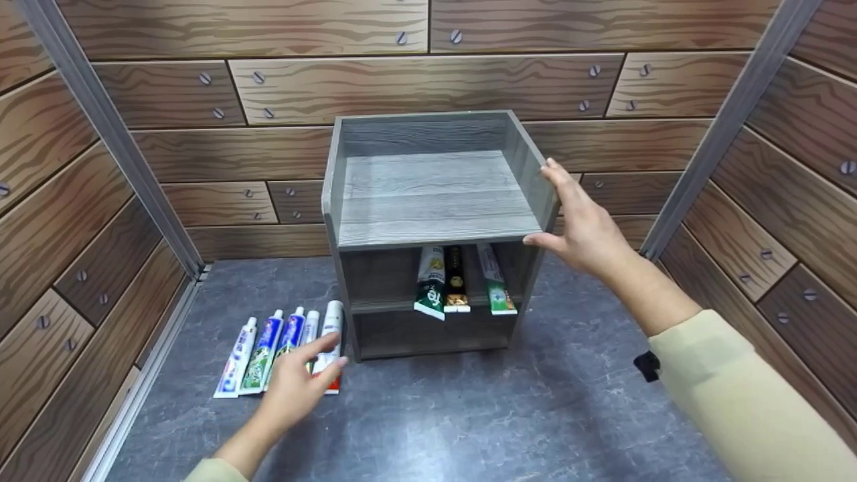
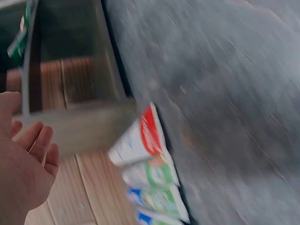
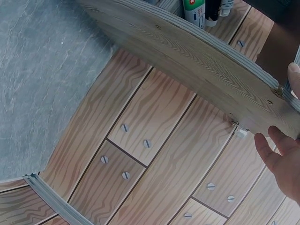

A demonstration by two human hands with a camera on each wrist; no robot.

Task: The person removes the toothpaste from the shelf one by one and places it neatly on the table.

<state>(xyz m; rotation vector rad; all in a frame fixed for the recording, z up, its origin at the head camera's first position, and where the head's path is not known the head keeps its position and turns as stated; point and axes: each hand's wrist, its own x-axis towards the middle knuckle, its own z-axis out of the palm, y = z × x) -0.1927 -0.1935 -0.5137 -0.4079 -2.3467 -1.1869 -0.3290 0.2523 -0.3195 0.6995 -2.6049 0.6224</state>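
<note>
A small grey wooden shelf cabinet [image 1: 428, 231] stands on the floor. My right hand [image 1: 582, 221] is at its right side wall, fingers by the upper rim and thumb at the front corner. In the left wrist view my left hand [image 2: 30, 154] shows empty, fingers spread beside the cabinet. It is near a row of several toothpaste tubes, where a white tube with a red end [image 1: 333, 335] lies closest to the cabinet. On the middle shelf are three tubes: a dark green one [image 1: 430, 284], a black one [image 1: 456, 278] and a white and green one [image 1: 495, 281].
Outermost in the floor row is a white and blue tube [image 1: 236, 358], with a blue and green tube [image 1: 262, 351] beside it. Wood-patterned walls [image 1: 428, 87] enclose the back and both sides. The grey marbled floor [image 1: 469, 415] extends in front of the cabinet.
</note>
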